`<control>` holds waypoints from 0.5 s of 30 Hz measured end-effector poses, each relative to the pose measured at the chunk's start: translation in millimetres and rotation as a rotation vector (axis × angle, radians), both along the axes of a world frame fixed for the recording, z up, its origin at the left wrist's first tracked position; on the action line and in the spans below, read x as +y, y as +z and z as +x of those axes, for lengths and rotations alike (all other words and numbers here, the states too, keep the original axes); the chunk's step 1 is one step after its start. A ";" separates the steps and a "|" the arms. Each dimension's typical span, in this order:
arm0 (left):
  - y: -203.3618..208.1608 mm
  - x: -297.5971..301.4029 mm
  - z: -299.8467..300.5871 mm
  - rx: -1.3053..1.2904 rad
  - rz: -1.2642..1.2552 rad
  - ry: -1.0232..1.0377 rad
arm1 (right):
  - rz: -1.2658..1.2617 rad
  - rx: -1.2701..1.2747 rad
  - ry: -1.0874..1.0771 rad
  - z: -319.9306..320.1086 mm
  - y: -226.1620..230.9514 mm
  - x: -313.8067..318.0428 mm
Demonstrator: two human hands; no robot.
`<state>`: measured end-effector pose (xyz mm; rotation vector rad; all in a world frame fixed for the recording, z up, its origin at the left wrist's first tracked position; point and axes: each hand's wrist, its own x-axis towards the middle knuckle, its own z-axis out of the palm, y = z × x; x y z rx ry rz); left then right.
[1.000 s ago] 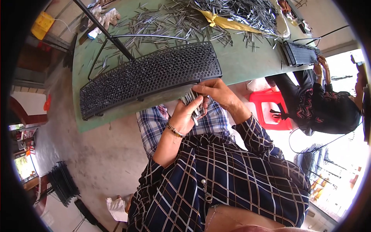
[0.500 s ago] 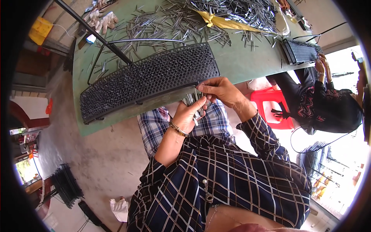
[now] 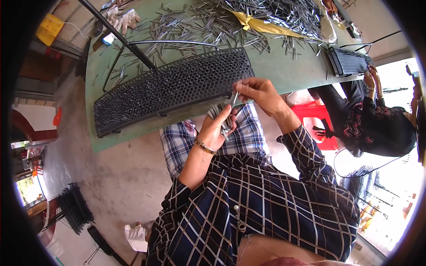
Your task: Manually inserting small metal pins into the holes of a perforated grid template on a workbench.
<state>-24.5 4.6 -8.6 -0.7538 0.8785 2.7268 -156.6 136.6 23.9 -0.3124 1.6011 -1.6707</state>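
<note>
A bundle of thin metal strips (image 3: 217,111) lies in my left hand (image 3: 214,126), its thumb pressed over them. Just above and to the right, my right hand (image 3: 262,95) pinches a single metal strip (image 3: 234,98) between thumb and fingertips. Both hands are close to the right front corner of a long black perforated rack (image 3: 177,88). Dark pieces fill many holes on the rack's left part, while round holes show plainly toward its right end. The rack stands tilted on the green table (image 3: 284,66), with a black bar rising behind it.
Many loose metal strips (image 3: 177,35) are strewn over the table's far side, with a big heap (image 3: 284,13) by a yellow cloth (image 3: 262,24). Gloves (image 3: 126,20) lie far left. At right, a person (image 3: 377,119) works at another rack (image 3: 350,61) near a red stool (image 3: 313,117).
My right hand has lifted slightly away from the bundle and now shows a strip in its pinch. My left hand stays almost still. The view has shifted a little.
</note>
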 end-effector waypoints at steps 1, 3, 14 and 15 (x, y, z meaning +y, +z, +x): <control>-2.1 -0.8 1.0 0.002 0.023 0.010 | -0.044 0.099 -0.038 -3.6 0.3 -1.5; -5.8 -1.7 1.8 -0.005 0.010 0.025 | -0.064 0.248 -0.116 -6.9 6.2 -8.4; -6.0 -10.9 2.5 0.018 -0.018 0.150 | 0.138 0.240 0.148 -14.3 15.8 -19.1; -5.3 -9.1 1.7 0.027 -0.067 0.113 | 0.168 0.245 0.192 -12.8 11.3 -18.2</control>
